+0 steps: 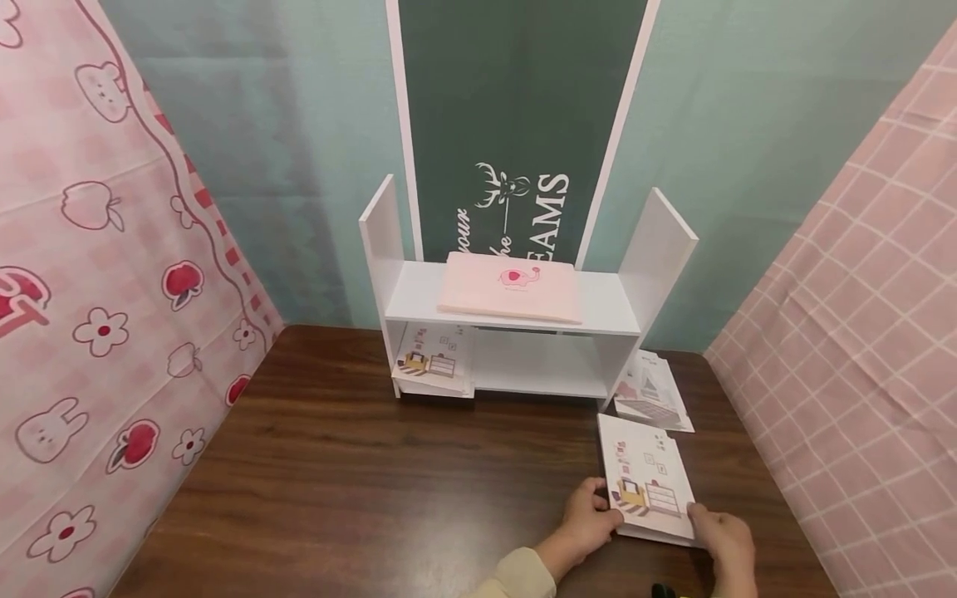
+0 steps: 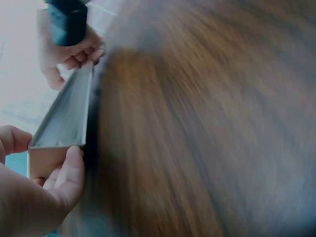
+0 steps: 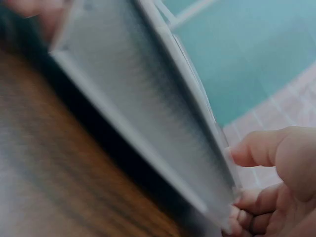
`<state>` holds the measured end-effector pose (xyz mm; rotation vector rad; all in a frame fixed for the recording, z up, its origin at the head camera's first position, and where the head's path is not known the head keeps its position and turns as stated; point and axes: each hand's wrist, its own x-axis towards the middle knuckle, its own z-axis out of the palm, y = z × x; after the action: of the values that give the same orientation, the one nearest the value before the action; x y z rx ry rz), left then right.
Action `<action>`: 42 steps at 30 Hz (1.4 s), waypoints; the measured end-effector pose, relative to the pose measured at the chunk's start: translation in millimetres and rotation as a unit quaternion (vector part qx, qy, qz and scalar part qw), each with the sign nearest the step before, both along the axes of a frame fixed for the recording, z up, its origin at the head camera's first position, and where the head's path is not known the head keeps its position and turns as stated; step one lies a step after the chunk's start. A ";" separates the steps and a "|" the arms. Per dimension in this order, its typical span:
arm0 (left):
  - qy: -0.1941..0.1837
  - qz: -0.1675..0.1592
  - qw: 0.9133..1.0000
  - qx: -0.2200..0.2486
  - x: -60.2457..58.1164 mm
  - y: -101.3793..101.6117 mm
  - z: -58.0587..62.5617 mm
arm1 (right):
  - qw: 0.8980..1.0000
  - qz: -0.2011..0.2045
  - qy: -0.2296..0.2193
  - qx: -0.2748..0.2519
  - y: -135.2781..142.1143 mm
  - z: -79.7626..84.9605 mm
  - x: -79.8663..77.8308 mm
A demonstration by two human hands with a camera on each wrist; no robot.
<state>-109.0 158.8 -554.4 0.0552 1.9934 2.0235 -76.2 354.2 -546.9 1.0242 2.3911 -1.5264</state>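
A thick white hardcover book [image 1: 645, 467] with a drawn room on its cover is at the right side of the table. My left hand [image 1: 587, 522] pinches its near left corner. At the near right corner my right hand [image 1: 725, 536] holds it between thumb and fingers. The left wrist view shows the left thumb and fingers on both covers at the book's end [image 2: 47, 163]. In the right wrist view the page edges [image 3: 143, 103] show between the covers, with a dark gap between book and table.
A white two-tier shelf [image 1: 538, 361] stands at the back, with a pink elephant folder [image 1: 486, 286] on top and similar books [image 1: 434, 365] in its lower left. More white books [image 1: 650, 390] lie right of it. Pink cloths hang left and right. A dark object [image 1: 661, 590] is at the front edge.
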 end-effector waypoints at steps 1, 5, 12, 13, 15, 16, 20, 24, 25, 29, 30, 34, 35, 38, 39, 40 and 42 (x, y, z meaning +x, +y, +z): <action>-0.006 0.002 1.000 0.009 1.7 -2.3 1.6 | 1.000 -0.001 0.010 0.029 -3.9 0.9 1.2; 0.000 0.010 1.000 0.026 6.9 -13.0 6.4 | 0.988 -0.012 0.039 0.148 -15.7 4.2 1.4; 0.028 0.013 1.000 0.004 7.0 -32.5 14.0 | 0.985 -0.004 0.050 0.165 -28.9 11.7 0.4; 0.030 0.017 0.999 0.001 6.6 -35.0 15.2 | 0.985 -0.002 0.051 0.163 -30.9 12.7 0.6; 0.037 0.022 0.999 -0.004 5.7 -39.8 17.6 | 0.985 0.006 0.054 0.164 -34.9 14.6 0.8; 0.040 0.024 0.999 -0.005 5.4 -42.2 18.8 | 0.985 0.010 0.057 0.163 -36.9 15.3 0.9; 0.038 0.028 0.999 0.020 4.1 -51.9 24.2 | 0.984 0.021 0.071 0.164 -46.3 18.1 0.2; 0.025 0.036 0.998 0.050 2.0 -62.3 27.8 | 0.980 0.010 0.096 0.173 -58.3 19.0 -2.0; 0.022 0.037 0.998 0.055 1.2 -64.7 28.0 | 0.980 0.006 0.102 0.173 -61.6 19.1 -2.7; 0.017 0.043 0.997 0.065 -1.2 -72.1 25.0 | 0.982 -0.014 0.130 0.134 -73.0 16.2 -5.8; 0.015 0.044 0.997 0.067 -1.5 -73.6 23.7 | 0.984 -0.019 0.138 0.108 -74.8 14.8 -6.6; 0.006 0.050 0.995 0.090 -1.9 -78.4 16.0 | 0.983 -0.056 0.175 -0.020 -77.8 3.8 -12.0; 0.000 0.051 0.994 0.098 -1.7 -79.4 13.8 | 0.978 -0.059 0.190 -0.057 -77.9 1.7 -13.4; -0.015 0.057 0.992 0.116 -0.8 -82.0 7.7 | 0.955 -0.077 0.237 -0.163 -80.3 -1.3 -18.4; -0.019 0.059 0.991 0.120 -0.4 -82.8 5.8 | 0.945 -0.076 0.252 -0.194 -81.9 -0.4 -19.5; -0.025 0.062 0.990 0.124 0.2 -83.8 4.5 | 0.935 -0.075 0.267 -0.220 -84.3 1.9 -20.2; -0.034 0.068 0.987 0.139 0.8 -85.4 1.0 | 0.919 -0.077 0.288 -0.259 -89.5 5.1 -22.3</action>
<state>-108.3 73.4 -553.5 -0.0906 1.7043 2.3438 -98.5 264.6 -541.8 0.7190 2.0052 -2.6312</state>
